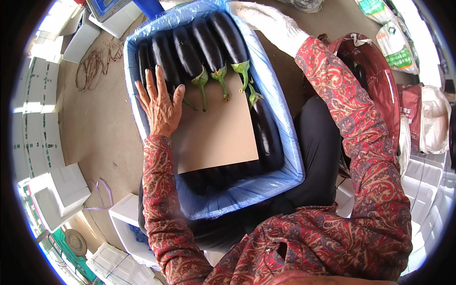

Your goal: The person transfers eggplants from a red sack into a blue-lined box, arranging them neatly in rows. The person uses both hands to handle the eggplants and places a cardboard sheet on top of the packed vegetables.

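Observation:
A tub (298, 167) lined with thin blue plastic film stands before me with glossy dark eggplants in it. At its far end, a row of eggplants (187, 53) lies side by side, green stems towards me, over a flat sheet of brown cardboard (221, 131). Along the right wall lies another eggplant (265, 135), and more show below the sheet's near edge. My bare left hand (162, 103) rests with fingers spread on the leftmost eggplants. My right hand (267, 21), in a white knit glove, is at the far right corner of the rim; its grip is unclear.
A dark red bag (381, 82) with eggplant inside stands at my right. White foam boxes (35, 135) are stacked at the left, and an open foam box (124, 228) sits near my left knee. Loose twine (89, 69) lies on the floor.

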A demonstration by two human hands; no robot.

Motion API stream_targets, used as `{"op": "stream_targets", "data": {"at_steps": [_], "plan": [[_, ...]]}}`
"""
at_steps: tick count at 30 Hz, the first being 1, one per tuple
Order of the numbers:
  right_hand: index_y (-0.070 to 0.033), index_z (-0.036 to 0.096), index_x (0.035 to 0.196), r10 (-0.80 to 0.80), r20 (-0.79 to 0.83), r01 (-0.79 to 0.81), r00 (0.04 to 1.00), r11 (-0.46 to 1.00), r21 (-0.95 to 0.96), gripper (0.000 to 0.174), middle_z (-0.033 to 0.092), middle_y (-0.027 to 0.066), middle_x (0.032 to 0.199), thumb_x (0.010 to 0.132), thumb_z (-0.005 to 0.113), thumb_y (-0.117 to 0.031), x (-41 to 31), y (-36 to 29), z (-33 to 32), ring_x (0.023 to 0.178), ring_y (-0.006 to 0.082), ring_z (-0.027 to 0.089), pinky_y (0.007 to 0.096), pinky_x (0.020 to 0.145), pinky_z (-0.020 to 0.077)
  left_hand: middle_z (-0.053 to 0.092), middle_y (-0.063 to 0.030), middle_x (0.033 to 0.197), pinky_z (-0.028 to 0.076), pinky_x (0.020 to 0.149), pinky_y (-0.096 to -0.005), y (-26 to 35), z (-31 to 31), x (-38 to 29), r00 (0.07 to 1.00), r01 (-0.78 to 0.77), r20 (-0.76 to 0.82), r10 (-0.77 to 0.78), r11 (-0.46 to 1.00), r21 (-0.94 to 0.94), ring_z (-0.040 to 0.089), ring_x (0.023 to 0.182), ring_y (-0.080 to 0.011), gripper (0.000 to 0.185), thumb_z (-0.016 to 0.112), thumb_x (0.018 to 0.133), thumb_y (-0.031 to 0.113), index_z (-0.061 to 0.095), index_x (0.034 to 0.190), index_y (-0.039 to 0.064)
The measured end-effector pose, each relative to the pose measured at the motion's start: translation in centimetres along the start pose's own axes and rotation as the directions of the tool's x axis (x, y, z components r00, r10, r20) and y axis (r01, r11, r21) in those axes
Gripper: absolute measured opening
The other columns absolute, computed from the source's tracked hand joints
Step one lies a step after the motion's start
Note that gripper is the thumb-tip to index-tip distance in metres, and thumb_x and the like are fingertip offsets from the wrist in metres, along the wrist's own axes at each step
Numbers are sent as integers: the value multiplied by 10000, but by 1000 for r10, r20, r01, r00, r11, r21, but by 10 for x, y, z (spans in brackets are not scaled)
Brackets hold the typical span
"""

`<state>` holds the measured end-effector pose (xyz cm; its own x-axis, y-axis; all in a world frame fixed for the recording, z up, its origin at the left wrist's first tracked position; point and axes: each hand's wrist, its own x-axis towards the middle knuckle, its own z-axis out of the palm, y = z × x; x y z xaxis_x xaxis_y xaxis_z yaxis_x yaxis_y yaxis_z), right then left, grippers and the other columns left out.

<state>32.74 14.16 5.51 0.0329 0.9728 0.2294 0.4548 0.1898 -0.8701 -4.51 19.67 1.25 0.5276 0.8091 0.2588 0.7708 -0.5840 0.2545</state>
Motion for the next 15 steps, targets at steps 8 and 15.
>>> {"op": "stream_targets", "data": {"at_steps": [8,15], "plan": [[-25,662,1338,435,-515,-569,738,812,-130,461,710,45,1154,1021,609,-356,-219,-85,-194,1061,143,626,305,945,488,-18,-137,1750,-83,1141,-775,64,-16,-143,790,55,596,-147,984,170,-115,1564,-505,1028,378,897,875,162,1680,245],[-37,678,1330,639,-656,-804,402,589,80,488,735,65,1213,974,655,-369,-398,57,-213,1146,175,652,337,1028,473,-57,-135,1750,-110,1144,-757,60,6,-172,866,10,486,-120,975,224,-125,1577,-466,1061,337,920,858,53,1687,182]]}}
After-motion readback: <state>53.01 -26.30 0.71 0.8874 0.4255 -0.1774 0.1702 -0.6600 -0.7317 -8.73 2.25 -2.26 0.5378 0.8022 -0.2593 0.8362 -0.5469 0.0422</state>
